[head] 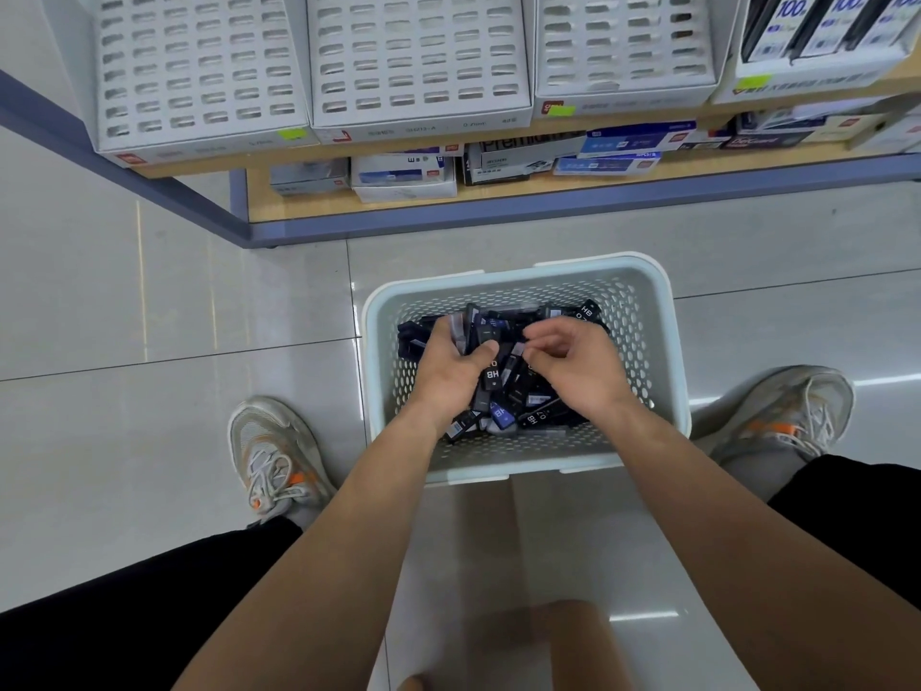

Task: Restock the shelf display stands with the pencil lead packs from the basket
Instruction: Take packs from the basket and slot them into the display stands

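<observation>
A pale perforated basket (663,311) stands on the floor between my feet, holding several small black and blue pencil lead packs (503,391) marked HB. Both my hands are inside it. My left hand (451,371) grips a few packs, fingers and thumb curled round them. Beside it, my right hand (578,366) pinches one pack at its fingertips. Three white slotted display stands (418,62) sit side by side on the shelf above, their slots looking unfilled.
The shelf's lower level (498,192) holds stacked stationery boxes. Another display box with black packs (822,32) sits at the upper right. My shoes (274,456) (787,411) flank the basket on the grey tiled floor.
</observation>
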Demonstrator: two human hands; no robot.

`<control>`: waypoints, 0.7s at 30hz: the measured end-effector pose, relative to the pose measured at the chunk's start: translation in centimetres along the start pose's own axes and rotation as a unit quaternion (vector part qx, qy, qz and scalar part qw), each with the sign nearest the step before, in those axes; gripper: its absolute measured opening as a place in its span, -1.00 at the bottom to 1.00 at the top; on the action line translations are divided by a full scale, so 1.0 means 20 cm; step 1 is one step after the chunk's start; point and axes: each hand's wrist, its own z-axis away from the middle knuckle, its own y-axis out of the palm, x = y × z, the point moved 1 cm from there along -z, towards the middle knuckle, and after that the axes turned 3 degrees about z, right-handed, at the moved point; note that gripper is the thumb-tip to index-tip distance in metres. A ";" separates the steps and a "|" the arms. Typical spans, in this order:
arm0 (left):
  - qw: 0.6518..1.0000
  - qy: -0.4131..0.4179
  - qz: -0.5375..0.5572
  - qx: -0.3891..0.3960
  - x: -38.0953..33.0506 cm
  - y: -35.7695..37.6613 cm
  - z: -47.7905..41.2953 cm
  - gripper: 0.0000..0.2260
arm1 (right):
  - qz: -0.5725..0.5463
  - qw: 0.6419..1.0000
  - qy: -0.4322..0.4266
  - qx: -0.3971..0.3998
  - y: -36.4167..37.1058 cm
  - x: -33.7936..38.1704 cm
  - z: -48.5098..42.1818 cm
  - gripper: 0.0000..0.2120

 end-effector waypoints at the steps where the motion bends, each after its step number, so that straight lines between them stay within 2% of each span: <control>1: 1.000 0.005 -0.010 -0.003 0.00 -0.01 0.00 -0.76 | 0.043 0.999 0.000 -0.012 -0.01 -0.01 0.00 -0.85; 3: 0.999 0.015 -0.028 -0.007 -0.01 -0.02 0.01 -0.76 | 0.125 0.992 0.009 -0.009 -0.02 -0.02 0.01 -0.76; 6: 0.998 0.028 -0.054 -0.014 0.00 -0.04 0.02 -0.70 | 0.212 0.977 0.006 0.010 0.02 -0.01 0.02 -0.49; 9: 0.994 0.030 -0.109 0.004 0.01 -0.04 0.02 -0.68 | 0.198 0.980 0.013 0.006 0.05 0.00 0.01 -0.31; 11: 0.990 0.027 -0.137 0.018 0.02 -0.02 0.03 -0.62 | 0.133 0.990 0.035 0.018 0.05 0.00 0.00 -0.31; 14: 0.988 0.026 -0.154 0.014 0.03 0.00 0.04 -0.58 | 0.093 0.994 0.036 0.038 0.03 -0.02 0.00 -0.43; 18: 0.993 0.014 -0.119 0.006 0.03 0.01 0.03 -0.60 | 0.023 0.998 0.046 0.044 0.03 -0.03 -0.01 -0.60; 21: 0.996 0.001 -0.087 0.011 0.03 -0.01 0.02 -0.59 | -0.028 0.996 0.062 0.066 0.06 -0.03 -0.01 -0.62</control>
